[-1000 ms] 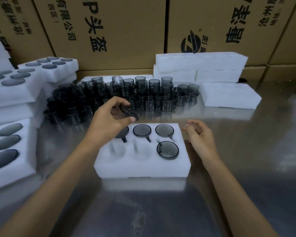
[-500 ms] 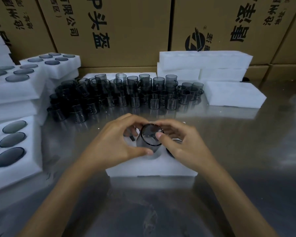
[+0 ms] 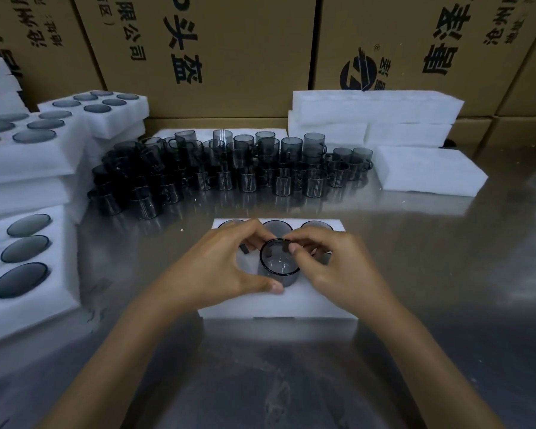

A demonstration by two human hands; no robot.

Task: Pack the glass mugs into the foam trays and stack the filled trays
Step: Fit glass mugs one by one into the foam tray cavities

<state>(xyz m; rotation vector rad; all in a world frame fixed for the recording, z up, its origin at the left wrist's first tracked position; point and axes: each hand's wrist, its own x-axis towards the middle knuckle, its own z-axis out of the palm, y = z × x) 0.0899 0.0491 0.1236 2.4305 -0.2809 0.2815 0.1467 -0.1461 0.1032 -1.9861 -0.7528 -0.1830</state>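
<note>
A white foam tray [image 3: 279, 306] lies on the steel table in front of me. Its back row holds three smoked glass mugs [image 3: 274, 227] set into the holes. A further smoked glass mug [image 3: 278, 263] stands partly sunk in the front middle hole. My left hand [image 3: 220, 267] grips its left side, thumb low at the front. My right hand [image 3: 338, 270] pinches its rim from the right. The front right hole is hidden under my right hand. Behind the tray stands a crowd of loose smoked mugs [image 3: 229, 171].
Filled foam trays [image 3: 22, 274] sit stacked at the left, more [image 3: 96, 109] at the back left. Plain foam trays [image 3: 375, 116] are piled at the back right, one [image 3: 430, 171] lying alone. Printed cardboard boxes [image 3: 198, 51] wall off the back. Bare steel table [image 3: 446, 274] lies to the right.
My left hand carried a mug from the pile to the tray's front row. My right hand came in from the tray's right edge and took hold of the rim. The mug now sits lower.
</note>
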